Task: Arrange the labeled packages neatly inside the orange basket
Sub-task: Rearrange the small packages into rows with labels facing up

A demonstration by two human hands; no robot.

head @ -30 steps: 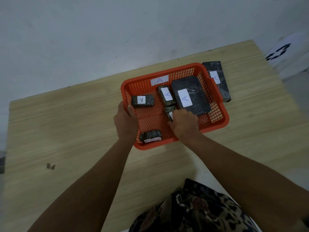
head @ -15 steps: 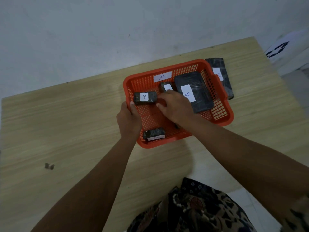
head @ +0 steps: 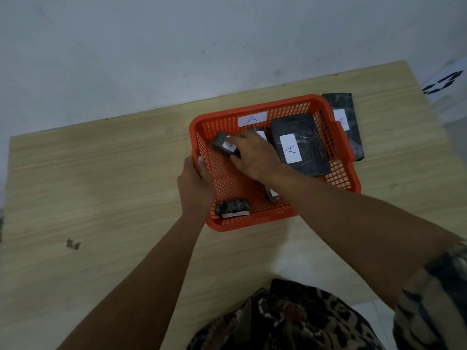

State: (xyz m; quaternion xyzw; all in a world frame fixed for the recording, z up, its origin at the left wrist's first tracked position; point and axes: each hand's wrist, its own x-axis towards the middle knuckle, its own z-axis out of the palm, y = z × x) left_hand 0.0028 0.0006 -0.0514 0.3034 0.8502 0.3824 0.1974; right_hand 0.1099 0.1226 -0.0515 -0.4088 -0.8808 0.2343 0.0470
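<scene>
An orange basket [head: 338,137] sits on the wooden table, with a white "A" label on its far wall. My left hand [head: 194,188] grips its left rim. My right hand [head: 252,154] reaches inside and is shut on a small dark package [head: 222,146], tilted at the far left. A large flat package [head: 299,145] labeled "A" lies at the right of the basket. Another small package [head: 232,207] rests against the near wall. One more [head: 273,197] peeks out under my right forearm. A further small package behind my right hand is mostly hidden.
A long dark package [head: 346,122] labeled "A" lies on the table [head: 101,185] just outside the basket's right wall. A small dark scrap [head: 73,244] lies at the table's left. A wall runs along the table's far edge.
My right hand moved from the basket's near middle to its far left and took hold of the small package there, tilting it. My left hand stayed on the rim.
</scene>
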